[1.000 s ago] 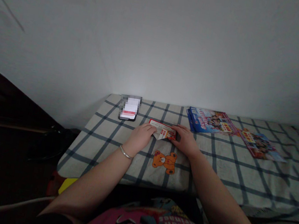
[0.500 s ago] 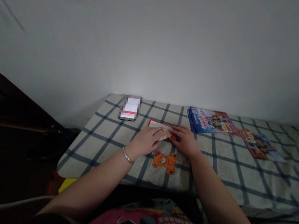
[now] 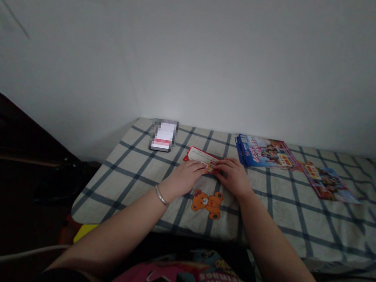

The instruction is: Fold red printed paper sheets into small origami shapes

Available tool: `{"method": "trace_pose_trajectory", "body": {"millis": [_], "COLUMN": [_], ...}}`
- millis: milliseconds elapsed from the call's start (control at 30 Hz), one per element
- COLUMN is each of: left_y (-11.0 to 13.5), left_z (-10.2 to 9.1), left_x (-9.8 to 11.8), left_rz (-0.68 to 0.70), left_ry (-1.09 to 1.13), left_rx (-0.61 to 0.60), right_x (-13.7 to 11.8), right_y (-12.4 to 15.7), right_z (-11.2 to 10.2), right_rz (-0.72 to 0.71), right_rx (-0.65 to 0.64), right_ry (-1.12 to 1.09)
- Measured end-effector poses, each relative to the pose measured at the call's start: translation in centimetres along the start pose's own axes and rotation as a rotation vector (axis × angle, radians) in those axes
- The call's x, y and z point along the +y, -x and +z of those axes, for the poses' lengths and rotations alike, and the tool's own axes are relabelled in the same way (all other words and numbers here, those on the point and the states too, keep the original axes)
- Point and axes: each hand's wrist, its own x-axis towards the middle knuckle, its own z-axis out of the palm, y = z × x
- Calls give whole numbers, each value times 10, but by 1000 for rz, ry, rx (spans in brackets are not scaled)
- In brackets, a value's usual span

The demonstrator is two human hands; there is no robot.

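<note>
A small folded leaflet (image 3: 202, 156), white with printed lines and a red border, lies at mid-table between my two hands. My left hand (image 3: 183, 178), a silver bangle at its wrist, grips the near left edge with its fingers closed. At the right end my right hand (image 3: 235, 176) is closed on the same leaflet, its fingertips over the top. My fingers hide much of the lower and right part of the paper. Just nearer to me is an orange teddy bear figure (image 3: 207, 204) on the cloth.
A checked cloth (image 3: 127, 169) covers the table, which stands against a white wall. A phone (image 3: 163, 136) with a lit, blurred screen lies at the back left. Toward the right are a stack of colourful leaflets (image 3: 260, 152) and further leaflets (image 3: 330, 183) beside it.
The leaflet now lies flatter, with more of its white printed face and red edge showing. Its colourful near part is less visible. My hands have shifted only slightly.
</note>
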Motion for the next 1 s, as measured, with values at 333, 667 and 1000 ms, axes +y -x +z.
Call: {"method": "trace_pose_trajectory", "body": {"millis": [333, 667, 1000], "left_y": [0, -1, -2], "left_z": [-6, -5, -5], "left_x": [5, 4, 7], "left_rz": [11, 36, 9], "left_ry": [17, 38, 10], "left_rx": [-7, -31, -28], "right_x": [0, -7, -7], "right_y": [-1, -4, -6], "right_z": [2, 8, 10], "right_rz": [21, 138, 184], "right_rx": [-6, 10, 7], "right_ry": [15, 73, 90]}}
